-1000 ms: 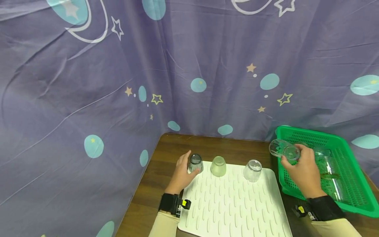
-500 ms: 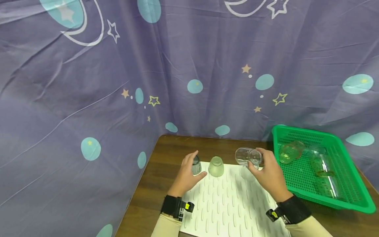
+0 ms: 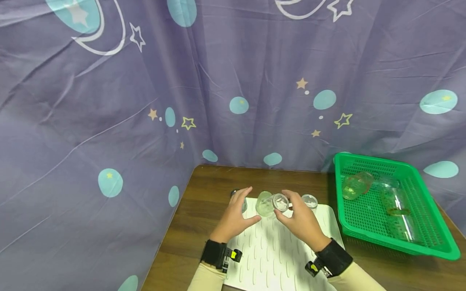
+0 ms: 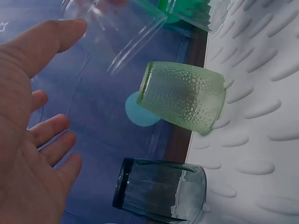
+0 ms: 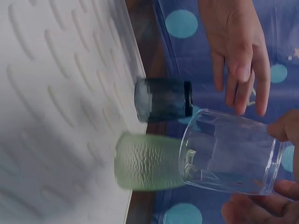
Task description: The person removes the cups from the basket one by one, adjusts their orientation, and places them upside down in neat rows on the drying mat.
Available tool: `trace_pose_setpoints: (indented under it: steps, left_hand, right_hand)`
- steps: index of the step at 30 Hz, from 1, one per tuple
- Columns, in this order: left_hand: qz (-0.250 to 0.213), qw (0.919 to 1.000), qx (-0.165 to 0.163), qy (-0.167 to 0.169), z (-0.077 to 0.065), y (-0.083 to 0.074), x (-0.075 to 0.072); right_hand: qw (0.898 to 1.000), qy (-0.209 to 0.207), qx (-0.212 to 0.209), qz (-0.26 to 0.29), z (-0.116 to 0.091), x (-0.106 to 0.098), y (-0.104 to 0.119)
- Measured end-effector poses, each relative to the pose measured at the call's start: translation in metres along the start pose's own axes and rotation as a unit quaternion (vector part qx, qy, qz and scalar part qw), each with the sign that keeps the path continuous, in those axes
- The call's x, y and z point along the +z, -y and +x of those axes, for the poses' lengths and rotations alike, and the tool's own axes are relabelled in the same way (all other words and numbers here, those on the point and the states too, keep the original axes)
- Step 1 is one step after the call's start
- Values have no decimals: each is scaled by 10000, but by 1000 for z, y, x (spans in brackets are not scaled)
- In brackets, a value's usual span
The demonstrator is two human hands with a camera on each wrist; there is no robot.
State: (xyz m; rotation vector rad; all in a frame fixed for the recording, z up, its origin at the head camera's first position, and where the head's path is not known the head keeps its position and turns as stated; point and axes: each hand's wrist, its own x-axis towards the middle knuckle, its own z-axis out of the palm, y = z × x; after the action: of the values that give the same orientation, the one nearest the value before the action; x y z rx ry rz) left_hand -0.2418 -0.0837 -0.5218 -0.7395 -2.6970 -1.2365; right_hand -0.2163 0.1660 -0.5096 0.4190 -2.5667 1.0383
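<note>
My right hand (image 3: 302,220) holds a clear drinking glass (image 5: 229,151) by its base end, the mouth toward the mat. The glass is in the air, overlapping the green glass in the head view. My left hand (image 3: 234,218) is spread with thumb and fingers apart, holding nothing, near the dark glass. Upside down on the white ribbed mat (image 3: 269,258) stand a pale green textured glass (image 4: 184,95) and a dark blue-grey glass (image 4: 161,189). Partly hidden behind my right hand, another clear glass (image 3: 310,201) stands on the mat's right part.
At the right, a green plastic basket (image 3: 378,238) holds several glasses, among them a yellowish-green one (image 3: 356,186). A brown wooden table (image 3: 214,178) lies under the mat and basket. A purple curtain (image 3: 255,137) hangs behind and to the left.
My right hand has carried the clear glass left from the basket, past the other clear glass, to near the green one. My left hand has moved slightly right, away from the dark glass.
</note>
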Motion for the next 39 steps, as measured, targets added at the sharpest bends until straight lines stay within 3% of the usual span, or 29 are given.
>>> trace_pose_setpoints:
  steps: [9, 16, 23, 28, 39]
  left_hand:
    - [6, 9991, 107, 421, -3, 2, 5]
    - [220, 9980, 451, 385, -3, 4, 7]
    - [-9, 9973, 599, 431, -4, 8, 5]
    - [-194, 9978, 242, 586, -6, 13, 2]
    - [115, 9962, -555, 659, -11, 34, -15]
  right_hand:
    - [9973, 664, -173, 272, -2, 18, 16]
    - [9943, 871, -383, 478, 0, 27, 22]
    - [9918, 1113, -250, 568, 0, 30, 26]
    - [9909, 1192, -102, 623, 0, 32, 23]
    - [9938, 978, 133, 514, 4, 27, 9]
